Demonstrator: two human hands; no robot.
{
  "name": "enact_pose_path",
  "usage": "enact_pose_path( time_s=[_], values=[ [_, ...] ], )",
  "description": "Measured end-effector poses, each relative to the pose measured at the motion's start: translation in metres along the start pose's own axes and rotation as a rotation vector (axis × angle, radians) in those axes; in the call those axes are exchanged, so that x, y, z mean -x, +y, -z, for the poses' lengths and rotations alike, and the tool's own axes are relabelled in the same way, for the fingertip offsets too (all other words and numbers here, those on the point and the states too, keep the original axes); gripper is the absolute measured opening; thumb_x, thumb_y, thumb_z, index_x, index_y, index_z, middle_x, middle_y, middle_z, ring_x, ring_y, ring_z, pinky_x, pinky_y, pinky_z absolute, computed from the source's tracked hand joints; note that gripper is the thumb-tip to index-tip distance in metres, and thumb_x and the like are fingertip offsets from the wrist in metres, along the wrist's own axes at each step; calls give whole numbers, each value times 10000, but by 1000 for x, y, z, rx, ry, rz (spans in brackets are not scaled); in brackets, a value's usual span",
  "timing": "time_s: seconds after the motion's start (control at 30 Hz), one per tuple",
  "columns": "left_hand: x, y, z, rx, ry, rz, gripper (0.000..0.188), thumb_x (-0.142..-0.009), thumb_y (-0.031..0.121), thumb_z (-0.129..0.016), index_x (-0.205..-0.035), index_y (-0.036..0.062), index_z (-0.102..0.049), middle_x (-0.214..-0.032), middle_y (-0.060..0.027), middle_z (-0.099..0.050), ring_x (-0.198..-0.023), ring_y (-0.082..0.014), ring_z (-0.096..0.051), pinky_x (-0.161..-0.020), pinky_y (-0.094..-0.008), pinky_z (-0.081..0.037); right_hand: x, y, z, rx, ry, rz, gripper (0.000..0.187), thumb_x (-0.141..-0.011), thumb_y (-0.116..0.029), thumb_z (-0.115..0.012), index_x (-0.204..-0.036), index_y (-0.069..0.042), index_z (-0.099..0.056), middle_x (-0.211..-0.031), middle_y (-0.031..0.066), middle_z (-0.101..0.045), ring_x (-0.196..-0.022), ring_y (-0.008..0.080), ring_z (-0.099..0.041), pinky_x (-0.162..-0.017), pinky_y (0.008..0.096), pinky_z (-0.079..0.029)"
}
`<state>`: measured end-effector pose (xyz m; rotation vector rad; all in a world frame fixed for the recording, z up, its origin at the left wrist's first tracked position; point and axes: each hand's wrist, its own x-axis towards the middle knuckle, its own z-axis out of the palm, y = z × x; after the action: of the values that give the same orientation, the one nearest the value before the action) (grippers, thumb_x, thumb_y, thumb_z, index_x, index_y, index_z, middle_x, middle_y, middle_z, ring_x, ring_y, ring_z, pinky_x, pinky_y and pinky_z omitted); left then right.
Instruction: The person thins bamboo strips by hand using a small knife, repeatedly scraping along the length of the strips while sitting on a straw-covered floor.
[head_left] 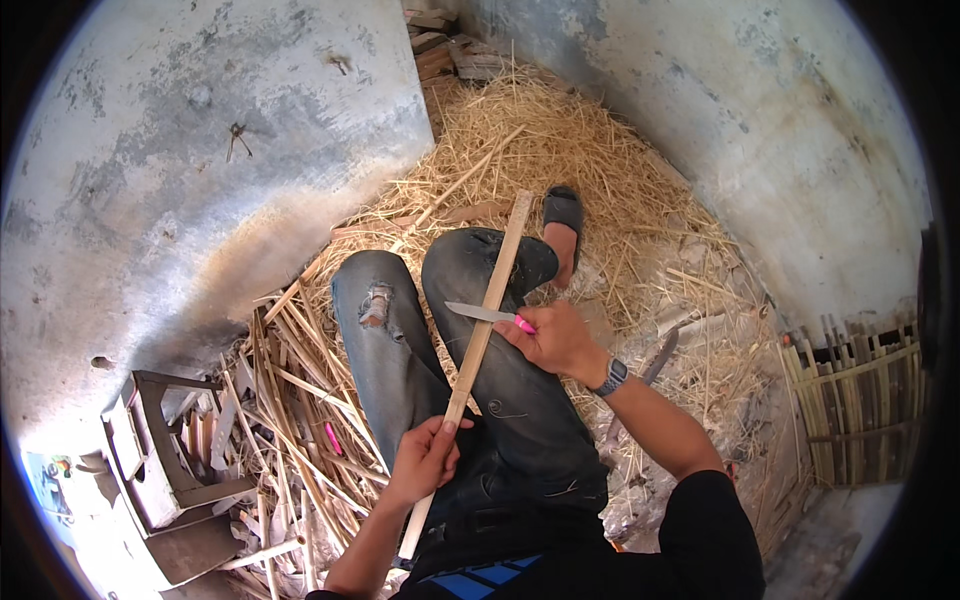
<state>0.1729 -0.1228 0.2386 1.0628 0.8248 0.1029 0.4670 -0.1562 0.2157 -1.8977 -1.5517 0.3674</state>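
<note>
A long, flat strip of pale wood or bamboo slants across my lap, its far end beyond my knee and its near end by my waist. My left hand is closed around the strip near its lower part. In my right hand is a knife with a pink handle, gripped in a fist with the thumb toward the strip. The blade lies across the strip and points left. Whether its edge cuts into the strip cannot be made out.
Loose straw covers the floor ahead. Thin sticks are heaped at my left, beside a wooden frame. A curved blade lies right of my leg. A slatted bamboo panel leans against the right wall.
</note>
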Motion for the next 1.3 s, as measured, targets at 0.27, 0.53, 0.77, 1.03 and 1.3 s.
enact_pose_path(
  time_s=[0.27,0.53,0.77,1.03,1.3],
  values=[
    [22,-3,-5,-63,105,-32,335,-1123,299,-431,-1171,18,-608,-584,25,-440,-432,-58,-410,-415,-223,-321,-45,36,-5,107,160,109,603,-980,-564,-591,-644,-65,-636,-566,176,-585,-546,396,-607,-507,476,-456],
    [70,-28,29,-181,75,59,327,-1110,287,-473,-1171,19,-651,-587,32,-470,-445,-48,-433,-427,-222,-337,-75,197,49,97,463,-390,611,-1043,-516,-498,-783,2,-689,-590,157,-585,-529,281,-556,-551,443,-400],
    [48,-21,17,-103,92,31,325,-1115,263,-458,-1210,7,-635,-588,31,-471,-443,-43,-425,-425,-220,-333,-55,69,18,-340,386,-233,544,-1019,-457,-586,-795,27,-694,-573,168,-602,-514,276,-563,-550,407,-439],
    [32,-6,11,-225,144,-78,310,-1110,262,-467,-1160,2,-628,-584,33,-466,-441,-47,-430,-419,-227,-327,-15,-5,6,-154,23,-98,547,-992,-477,-613,-700,-23,-698,-554,192,-585,-529,376,-602,-527,442,-456],
    [51,-21,12,-328,222,-105,249,-1099,218,-497,-1051,15,-634,-573,46,-475,-479,-35,-444,-448,-243,-344,-31,8,-4,42,126,44,610,-978,-531,-611,-621,-37,-637,-558,187,-575,-539,402,-598,-496,463,-454]
  ],
)
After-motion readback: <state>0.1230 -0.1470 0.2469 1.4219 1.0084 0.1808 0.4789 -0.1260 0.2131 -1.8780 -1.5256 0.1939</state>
